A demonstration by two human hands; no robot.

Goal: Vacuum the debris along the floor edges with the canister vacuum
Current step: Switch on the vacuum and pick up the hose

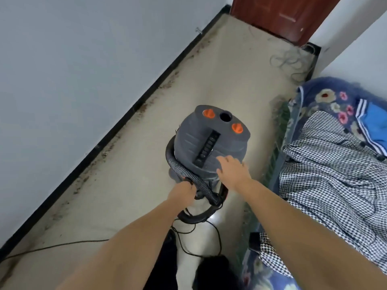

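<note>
A grey canister vacuum (209,141) with two orange knobs stands on the beige floor in the middle of the view. Its ribbed black hose (184,170) loops around the near left side of the canister. My left hand (184,190) grips the hose close to the canister's base. My right hand (232,168) rests with straight fingers on the near top of the lid. Brown debris (146,101) lies along the black baseboard (117,126) of the left wall.
A bed with a floral cover (326,97) and a checked cloth (326,174) runs along the right. A dark red door (282,15) closes the far end, with tangled wire (291,57) before it. The black power cord (62,244) trails across the near floor.
</note>
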